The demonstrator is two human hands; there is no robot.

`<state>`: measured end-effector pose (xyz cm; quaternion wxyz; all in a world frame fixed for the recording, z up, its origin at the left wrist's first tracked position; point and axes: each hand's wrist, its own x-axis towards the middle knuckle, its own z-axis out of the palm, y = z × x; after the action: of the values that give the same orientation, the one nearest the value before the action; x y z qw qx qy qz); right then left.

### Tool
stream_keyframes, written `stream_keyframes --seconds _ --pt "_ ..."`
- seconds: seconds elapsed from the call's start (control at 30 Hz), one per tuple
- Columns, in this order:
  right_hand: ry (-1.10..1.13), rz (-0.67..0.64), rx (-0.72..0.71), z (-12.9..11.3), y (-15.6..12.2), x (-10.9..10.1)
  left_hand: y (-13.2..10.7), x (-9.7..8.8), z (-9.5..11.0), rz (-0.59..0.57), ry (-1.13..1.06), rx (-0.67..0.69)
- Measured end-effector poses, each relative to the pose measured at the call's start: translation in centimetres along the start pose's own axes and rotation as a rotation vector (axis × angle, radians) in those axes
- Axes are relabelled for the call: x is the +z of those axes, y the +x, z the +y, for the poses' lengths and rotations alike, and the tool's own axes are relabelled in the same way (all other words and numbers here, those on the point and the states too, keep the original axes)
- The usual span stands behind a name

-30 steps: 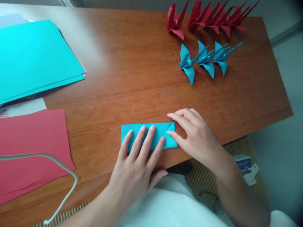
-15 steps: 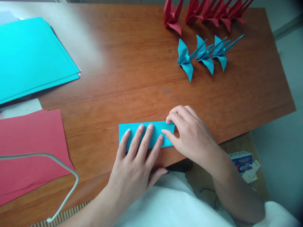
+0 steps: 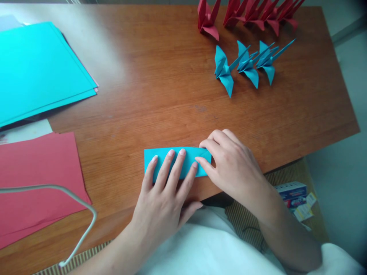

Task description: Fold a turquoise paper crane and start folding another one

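Note:
A blue sheet of paper [image 3: 164,153], folded into a long strip, lies near the table's front edge. My left hand [image 3: 164,191] presses flat on it with the fingers spread. At the strip's right end, my right hand [image 3: 226,160] has curled fingers at the upper corner and its thumb on the paper's face. That corner is slightly bent under the fingers, which partly hide it. Beyond the hands stand blue paper cranes [image 3: 225,70] in a row, with red paper cranes [image 3: 208,23] behind them.
Blue paper sheets [image 3: 43,68] are stacked at the far left, with red paper sheets [image 3: 37,168] nearer me. A white cable [image 3: 86,204] curves over the red sheets. The wooden table [image 3: 137,95] ends at my front and right. Boxes [image 3: 294,193] sit below, on the right.
My right fingers have shifted slightly left along the strip's upper edge, and the paper there now bends a little. My left hand stays in place.

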<state>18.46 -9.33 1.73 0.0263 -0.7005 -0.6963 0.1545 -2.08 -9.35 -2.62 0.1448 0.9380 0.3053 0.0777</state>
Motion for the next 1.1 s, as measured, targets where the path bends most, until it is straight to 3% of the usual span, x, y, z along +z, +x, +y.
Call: stream_keyframes --seconds 0.47,0.9,1.1 --pt "0.314 -0.01 0.13 1.0 -0.6 0.2 0.0 -0.1 0.0 0.004 -0.012 -0.001" --pt "0.497 0.168 0.197 1.8 -0.8 1.4 0.0 -0.1 0.0 -0.007 -0.024 -0.008" --pt "0.516 0.174 0.215 1.9 -0.9 1.7 0.0 -0.1 0.0 -0.005 -0.026 -0.01"
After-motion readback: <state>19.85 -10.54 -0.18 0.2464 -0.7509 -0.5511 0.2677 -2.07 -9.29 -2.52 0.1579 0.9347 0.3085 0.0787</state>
